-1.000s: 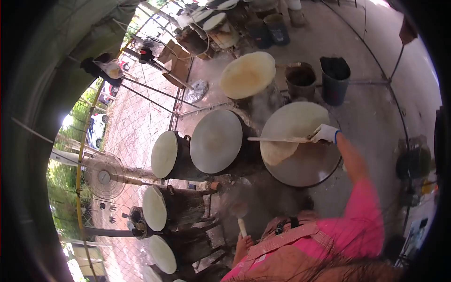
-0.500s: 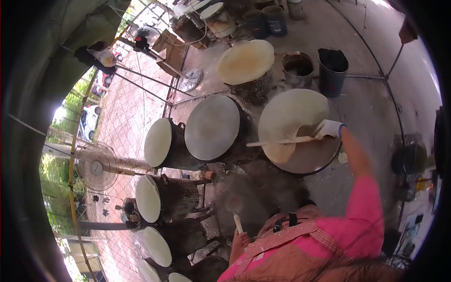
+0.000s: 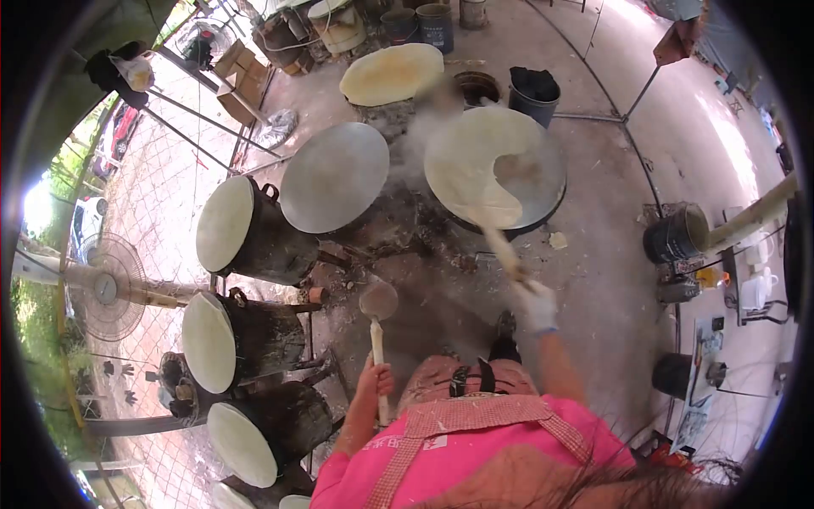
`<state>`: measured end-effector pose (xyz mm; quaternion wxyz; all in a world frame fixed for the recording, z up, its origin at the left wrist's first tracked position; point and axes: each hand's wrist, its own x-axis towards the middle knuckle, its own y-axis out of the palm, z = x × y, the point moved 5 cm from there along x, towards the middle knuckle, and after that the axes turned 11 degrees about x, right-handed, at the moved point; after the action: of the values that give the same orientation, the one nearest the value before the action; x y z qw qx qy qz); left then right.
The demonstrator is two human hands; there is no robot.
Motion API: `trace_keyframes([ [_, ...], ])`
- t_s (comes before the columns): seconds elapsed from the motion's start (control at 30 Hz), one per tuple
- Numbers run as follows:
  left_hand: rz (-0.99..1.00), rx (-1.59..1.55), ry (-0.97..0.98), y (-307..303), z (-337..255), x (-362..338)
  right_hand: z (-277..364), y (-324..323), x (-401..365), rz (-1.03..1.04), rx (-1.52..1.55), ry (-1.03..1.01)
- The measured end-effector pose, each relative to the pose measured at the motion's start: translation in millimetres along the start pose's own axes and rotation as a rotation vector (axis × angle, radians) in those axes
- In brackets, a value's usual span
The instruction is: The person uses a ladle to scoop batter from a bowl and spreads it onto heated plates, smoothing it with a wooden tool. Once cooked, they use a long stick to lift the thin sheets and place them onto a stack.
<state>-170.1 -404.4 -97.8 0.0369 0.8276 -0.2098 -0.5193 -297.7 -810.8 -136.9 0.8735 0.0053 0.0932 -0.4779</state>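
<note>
An open-air cooking yard. Round griddles top sooty drum stoves on a concrete floor. A chain-link fence bounds it.

Hard daylight floods the yard, bleaching the concrete floor at upper right and the gap at far left. The fisheye lens bends everything toward a black rim. The gloved right hand and its stick are motion-blurred, the left hand with its ladle sharper; steam hazes the griddle.

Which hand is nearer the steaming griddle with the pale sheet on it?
Right. The gloved right hand holds a stick reaching onto the griddle; the left hand sits farther back, gripping a ladle.
</note>
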Motion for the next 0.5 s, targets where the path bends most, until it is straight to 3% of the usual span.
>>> trace_keyframes([
  [0.07, 0.085, -0.122, -0.035, -14.2, 5.5, 4.7, 59.4, 64.3, -16.0, 0.006, -0.439, -0.234],
  [0.1, 0.155, -0.230, -0.078, -22.7, 7.2, -1.1, 56.3, 59.6, -21.4, -0.005, -0.426, -0.212],
  [0.17, 0.191, -0.230, -0.030, -17.5, 2.4, -31.4, 52.9, 37.9, -19.1, -0.019, -0.766, -0.249],
  [0.23, 0.292, -0.244, 0.109, -1.9, -6.4, -55.3, 67.3, -7.0, -33.5, -0.082, -0.949, -0.037],
  [0.27, 0.305, -0.229, 0.104, 1.4, -12.6, -68.8, 66.6, -11.7, -37.9, -0.102, -0.946, -0.031],
  [0.33, 0.600, -0.179, 0.337, 24.3, -28.0, -93.1, 68.6, -28.7, -36.5, -0.233, -0.708, -0.022],
  [0.37, 0.661, -0.175, 0.387, 28.1, -31.3, -95.2, 79.8, -11.7, -34.9, -0.277, -0.461, -0.066],
  [0.43, 0.764, -0.348, 0.310, 29.6, -26.9, -87.8, 66.8, 32.7, -12.8, -0.238, -0.355, -0.145],
  [0.47, 0.851, -0.499, 0.228, 34.0, -25.7, -83.0, 72.2, 53.3, -8.8, -0.142, -0.392, -0.280],
  [0.5, 0.839, -0.497, 0.241, 31.7, -23.3, -78.4, 71.2, 51.0, -5.1, -0.104, -0.495, -0.293],
])
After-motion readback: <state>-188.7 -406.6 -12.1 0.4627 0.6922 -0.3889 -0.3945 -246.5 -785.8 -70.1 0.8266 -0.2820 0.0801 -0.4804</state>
